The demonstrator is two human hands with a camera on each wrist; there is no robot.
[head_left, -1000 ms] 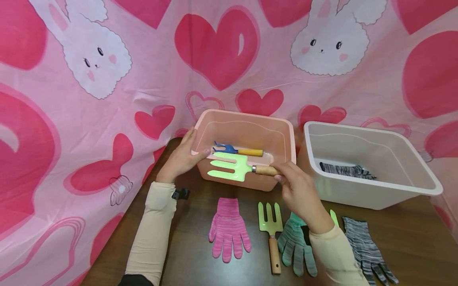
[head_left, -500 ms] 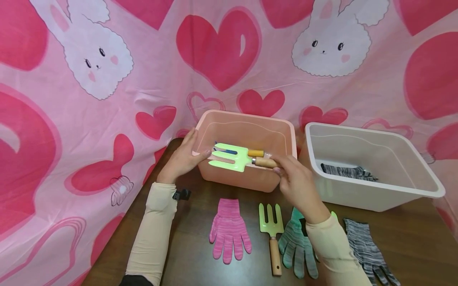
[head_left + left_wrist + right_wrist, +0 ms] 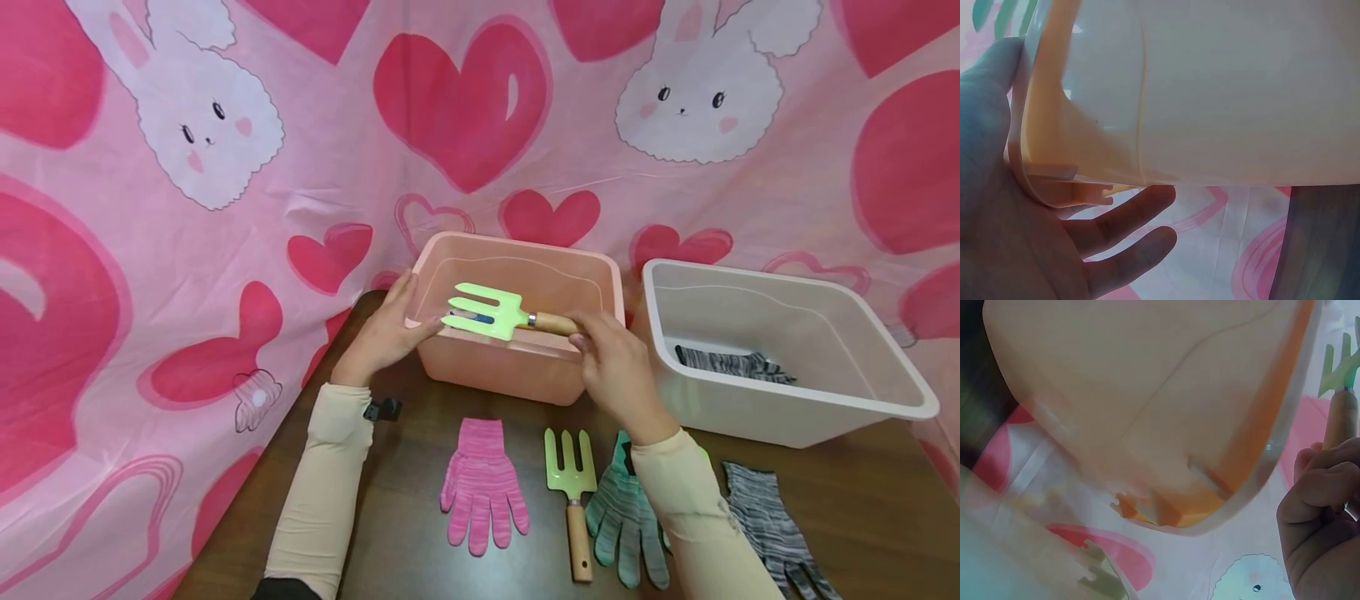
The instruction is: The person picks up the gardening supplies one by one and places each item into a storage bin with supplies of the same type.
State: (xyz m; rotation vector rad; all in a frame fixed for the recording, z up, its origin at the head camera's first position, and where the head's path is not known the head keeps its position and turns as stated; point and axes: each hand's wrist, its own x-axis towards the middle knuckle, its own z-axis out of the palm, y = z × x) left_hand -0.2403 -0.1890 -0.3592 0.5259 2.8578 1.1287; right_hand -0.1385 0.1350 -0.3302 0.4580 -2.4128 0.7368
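Note:
My right hand (image 3: 618, 367) grips the wooden handle of a light green garden hand fork (image 3: 510, 314). The fork is held level above the opening of the pink plastic bin (image 3: 502, 371), its tines pointing left. In the right wrist view, curled fingers (image 3: 1329, 487) wrap the handle. My left hand (image 3: 382, 333) rests at the bin's near left corner, thumb and fairly straight fingers on either side of it in the left wrist view. Inside the bin, a blue-headed tool (image 3: 480, 318) with a yellow handle is mostly hidden beneath the fork.
Right of the pink bin stands a white bin (image 3: 750, 408) holding a grey striped glove (image 3: 731, 362). On the table lie a pink glove (image 3: 483, 492), another green hand fork (image 3: 572, 477), a green glove (image 3: 626, 517) partly under my right arm, and a grey glove (image 3: 772, 517).
My right hand has carried the fork away from me, from the bin's near edge to over its opening, covering more of the blue-headed tool. My left hand stays at the corner.

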